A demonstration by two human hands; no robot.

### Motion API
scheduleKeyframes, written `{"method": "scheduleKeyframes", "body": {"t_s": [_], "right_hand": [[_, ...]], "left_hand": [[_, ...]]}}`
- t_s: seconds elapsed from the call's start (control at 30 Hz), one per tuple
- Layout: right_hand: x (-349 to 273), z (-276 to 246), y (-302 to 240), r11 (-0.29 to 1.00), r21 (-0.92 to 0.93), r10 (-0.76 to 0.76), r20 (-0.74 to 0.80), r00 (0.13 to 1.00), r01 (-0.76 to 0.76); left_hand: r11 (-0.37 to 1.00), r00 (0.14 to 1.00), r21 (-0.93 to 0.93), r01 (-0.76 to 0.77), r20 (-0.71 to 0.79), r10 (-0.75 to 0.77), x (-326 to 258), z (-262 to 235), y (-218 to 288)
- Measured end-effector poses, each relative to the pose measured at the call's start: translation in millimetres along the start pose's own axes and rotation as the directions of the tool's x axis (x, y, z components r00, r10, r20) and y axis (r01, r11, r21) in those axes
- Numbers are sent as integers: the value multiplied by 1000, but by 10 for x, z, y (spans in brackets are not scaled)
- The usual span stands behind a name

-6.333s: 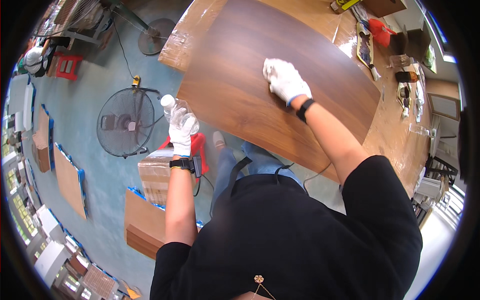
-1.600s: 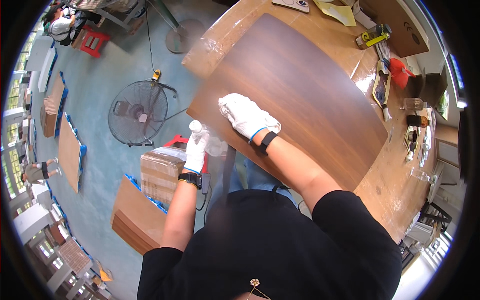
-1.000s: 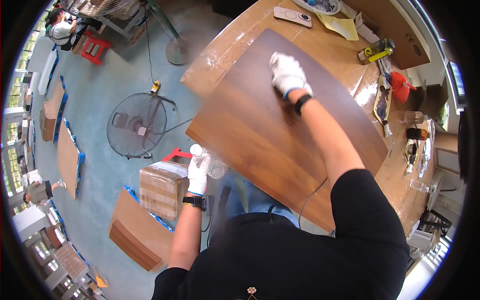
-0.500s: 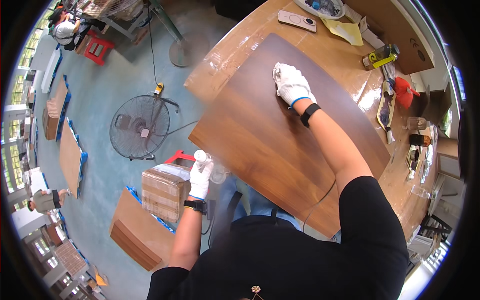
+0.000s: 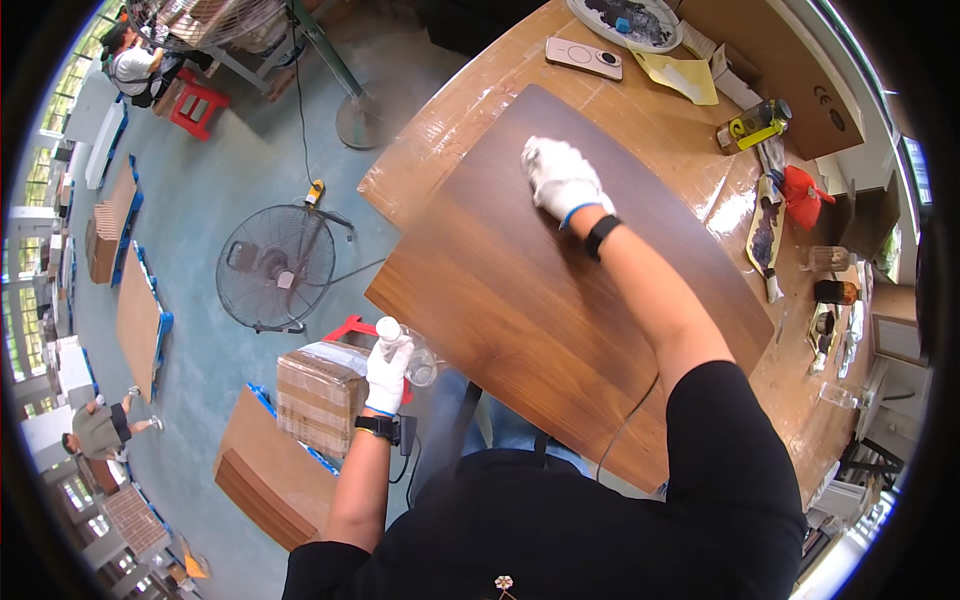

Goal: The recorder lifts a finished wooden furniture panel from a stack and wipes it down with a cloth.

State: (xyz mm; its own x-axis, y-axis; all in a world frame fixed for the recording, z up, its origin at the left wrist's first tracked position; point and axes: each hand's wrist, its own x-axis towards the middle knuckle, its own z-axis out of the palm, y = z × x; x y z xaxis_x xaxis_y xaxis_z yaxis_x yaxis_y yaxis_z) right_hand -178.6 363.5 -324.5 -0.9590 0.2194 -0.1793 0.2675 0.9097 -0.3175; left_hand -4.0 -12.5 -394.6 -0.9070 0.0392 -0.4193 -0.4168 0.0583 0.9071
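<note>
A brown wood-grain panel with a curved far-right edge lies over the near left side of the work table. My right hand, in a white glove with a blue cuff, is pressed down on the panel's far, darker part. Its fingers are closed; whatever is in them blends with the white glove and cannot be made out. Off the panel's left edge, my left hand, gloved the same way, grips a clear bottle with a white top. The bottle is held in the air beside the panel's near-left edge.
On the wrapped table are a phone, a white tray with dark residue, a yellow-banded jar and a red bag. A floor fan, a taped carton and stacked panels stand left.
My right hand has slid slightly farther and left across the panel. The bottle in my left hand shows more of its clear body. The whole view has shifted a little.
</note>
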Motion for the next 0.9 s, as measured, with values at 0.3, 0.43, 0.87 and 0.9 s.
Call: {"method": "scheduleKeyframes", "body": {"t_s": [0.3, 0.43, 0.87, 0.9], "right_hand": [[206, 317, 354, 996, -76, 36, -200, 979, -52], [275, 247, 457, 988, -121, 71, -201, 977, -97], [407, 63, 516, 984, -95, 128, -202, 971, -150], [573, 40, 686, 978, -82, 167, -240, 956, -191]], "left_hand": [[1000, 1000, -3, 16, -20, -16, -32, 49, 34], [1000, 1000, 15, -1, 17, 1, 32, 38, 36], [1000, 998, -5, 22, 54, -21, 45, -12, -117], [1000, 998, -5, 18, 59, -17, 75, 52, -96]]}}
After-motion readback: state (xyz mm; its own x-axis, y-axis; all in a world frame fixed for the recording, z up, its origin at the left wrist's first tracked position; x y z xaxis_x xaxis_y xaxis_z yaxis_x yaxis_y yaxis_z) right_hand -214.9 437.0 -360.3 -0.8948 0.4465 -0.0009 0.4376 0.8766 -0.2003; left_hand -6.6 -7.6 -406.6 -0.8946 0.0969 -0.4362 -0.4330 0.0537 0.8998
